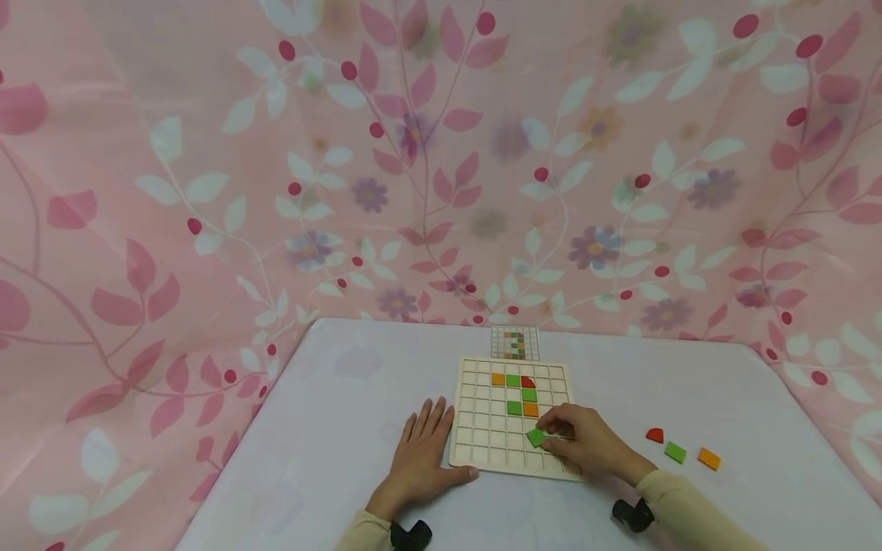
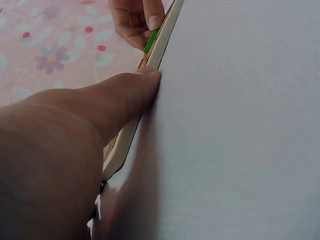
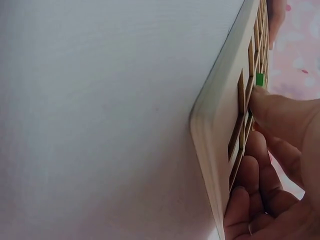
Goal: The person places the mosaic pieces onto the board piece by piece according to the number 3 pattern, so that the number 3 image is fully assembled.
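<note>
Pinching a green square tile (image 1: 536, 437) between my right thumb and fingertips, I hold it tilted over a cell in the near rows of the wooden grid board (image 1: 475, 428), not yet lying flat in its slot; from my right wrist its green edge (image 3: 259, 79) shows just beyond my fingertip, against the board's partitions. My right hand (image 1: 586, 444) sits curled over the board's near right corner, its lower fingers wrapped at the edge. My left hand (image 1: 422, 451) lies flat on the white table (image 1: 331, 428) with the fingers spread and straight, the thumb pressed against the board's near left edge, steadying it. Already seated in the board are an orange tile (image 1: 498, 379), a green tile (image 1: 513, 380) and a red rounded piece (image 1: 527, 382) in a far row, another green (image 1: 528, 395) below that, then a green (image 1: 514, 408) and an orange (image 1: 530, 409) side by side. I judge the pattern roughly half laid. Beyond the board's far edge lies a small pattern card (image 1: 514, 343), too small to read closely. On the table to my right, well apart from the board, three loose pieces wait: a red piece (image 1: 654, 435), a green square (image 1: 675, 452) and an orange square (image 1: 708, 459). A pink floral cloth (image 1: 207, 191) hangs behind the table.
</note>
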Available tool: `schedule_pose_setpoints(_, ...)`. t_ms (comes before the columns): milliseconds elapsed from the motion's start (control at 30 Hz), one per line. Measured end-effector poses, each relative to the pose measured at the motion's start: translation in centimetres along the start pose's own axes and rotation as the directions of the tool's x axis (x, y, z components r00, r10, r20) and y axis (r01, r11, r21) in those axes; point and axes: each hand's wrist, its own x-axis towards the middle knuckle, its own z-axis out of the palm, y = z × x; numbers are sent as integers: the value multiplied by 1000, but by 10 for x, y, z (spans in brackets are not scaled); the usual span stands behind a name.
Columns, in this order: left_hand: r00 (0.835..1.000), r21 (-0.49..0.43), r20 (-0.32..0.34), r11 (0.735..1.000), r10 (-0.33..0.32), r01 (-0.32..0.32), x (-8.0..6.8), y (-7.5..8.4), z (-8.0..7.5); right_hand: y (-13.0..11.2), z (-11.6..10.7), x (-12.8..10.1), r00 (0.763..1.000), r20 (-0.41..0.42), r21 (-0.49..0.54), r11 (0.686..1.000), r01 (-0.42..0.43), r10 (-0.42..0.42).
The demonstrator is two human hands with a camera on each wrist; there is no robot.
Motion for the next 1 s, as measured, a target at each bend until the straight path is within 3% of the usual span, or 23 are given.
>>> schedule_pose_setpoints(333,1000,17,-13,1000,2,-2,0,-2,5,-1,3,6,997,-34,-14,998,-67,67)
schedule_pose_setpoints(667,1000,6,3,1000,-5,5,-1,1,3,-12,12,11,972,-167,-15,985,-172,167)
schedule_pose_setpoints(1000,1000,10,-5,1000,-3,3,0,0,2,-17,11,13,966,-184,5,983,-183,180)
